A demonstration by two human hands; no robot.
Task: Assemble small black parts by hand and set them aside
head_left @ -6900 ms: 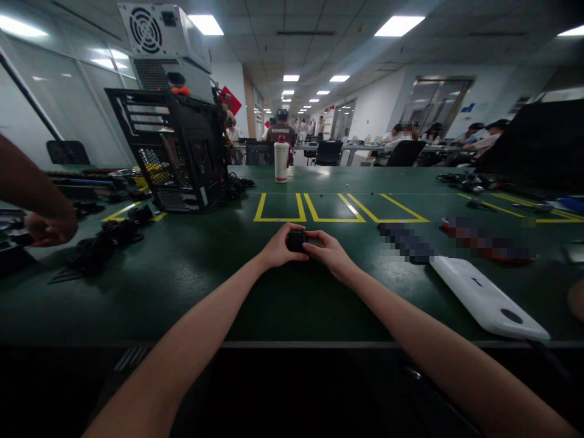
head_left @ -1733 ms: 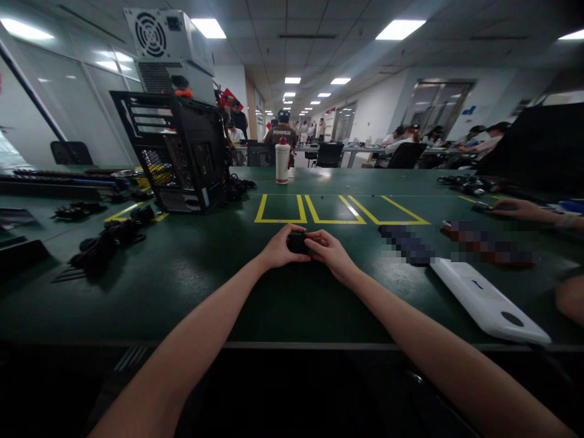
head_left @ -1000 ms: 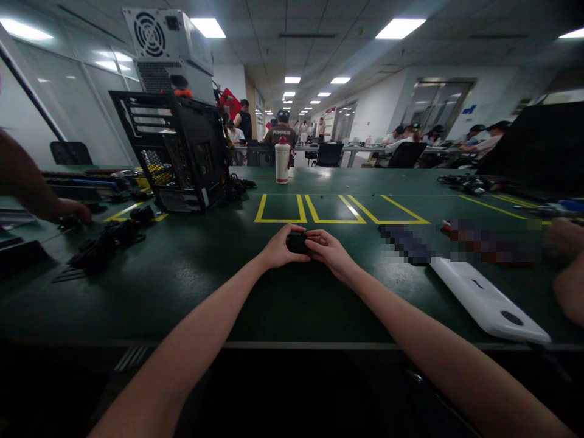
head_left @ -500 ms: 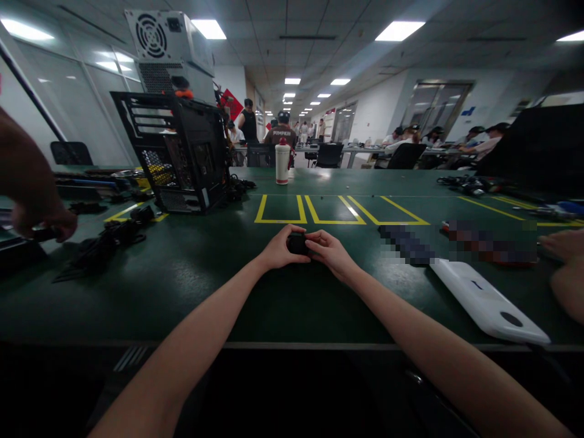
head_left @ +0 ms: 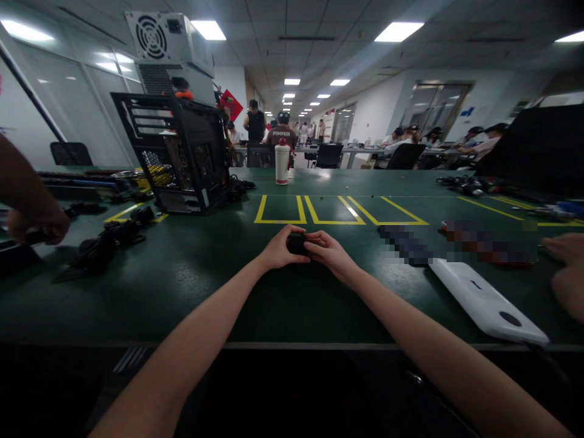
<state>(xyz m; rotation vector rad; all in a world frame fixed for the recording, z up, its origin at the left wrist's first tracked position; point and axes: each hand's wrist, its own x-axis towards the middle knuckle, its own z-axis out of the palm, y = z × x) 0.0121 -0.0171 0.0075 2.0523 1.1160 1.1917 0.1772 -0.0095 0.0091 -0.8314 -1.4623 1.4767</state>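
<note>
A small black object point(head_left: 297, 244) is between my two hands, over the green table point(head_left: 292, 304) just in front of the yellow taped outlines point(head_left: 280, 221). My left hand point(head_left: 281, 248) wraps its left side, thumb below and fingers above. The fingertips of my right hand point(head_left: 325, 250) pinch its right side. What the object is cannot be made out. To the right of my right hand lie a dark blurred item point(head_left: 406, 244) and a white oblong device point(head_left: 490, 301) with a dark oval spot.
A black computer case point(head_left: 182, 152) with silver power supplies point(head_left: 168, 48) stands back left. Behind the outlines is a white bottle point(head_left: 281, 164). Black cables point(head_left: 109, 240) lie left. Other people's hands are at the left point(head_left: 39, 225) and right point(head_left: 568, 261) edges.
My hands and the black object have hardly moved. The other person's hand at the left edge has shifted slightly left. A person in the background has turned and moved a little right.
</note>
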